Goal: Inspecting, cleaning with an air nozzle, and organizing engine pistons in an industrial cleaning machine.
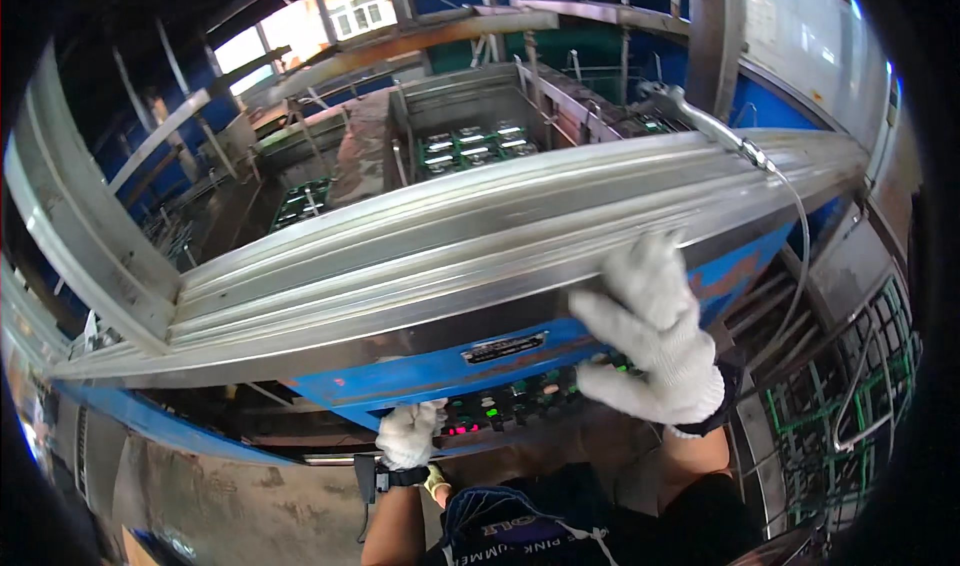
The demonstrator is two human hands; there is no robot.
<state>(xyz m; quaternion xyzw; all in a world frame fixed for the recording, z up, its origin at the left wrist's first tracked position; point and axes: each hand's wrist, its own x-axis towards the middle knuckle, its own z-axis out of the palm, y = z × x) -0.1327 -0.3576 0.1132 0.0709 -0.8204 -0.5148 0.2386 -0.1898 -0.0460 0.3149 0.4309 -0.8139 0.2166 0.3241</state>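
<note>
My right hand, in a white knit glove, hovers above the right part of a control panel on the blue machine front. Its fingers are spread and slightly blurred, with nothing seen in them. My left hand, gloved the same way, is at the panel's left end. Its fingers are curled in toward the panel edge; whatever they grip, if anything, is hidden. Buttons and small red and green lit displays show between the hands. A dark device is strapped at my left wrist.
A broad metal track ledge runs across in front of me. Beyond it, open tanks hold green racks with shiny parts. A metal lever with a hose lies on the ledge's right end. Green wire racks stand at right.
</note>
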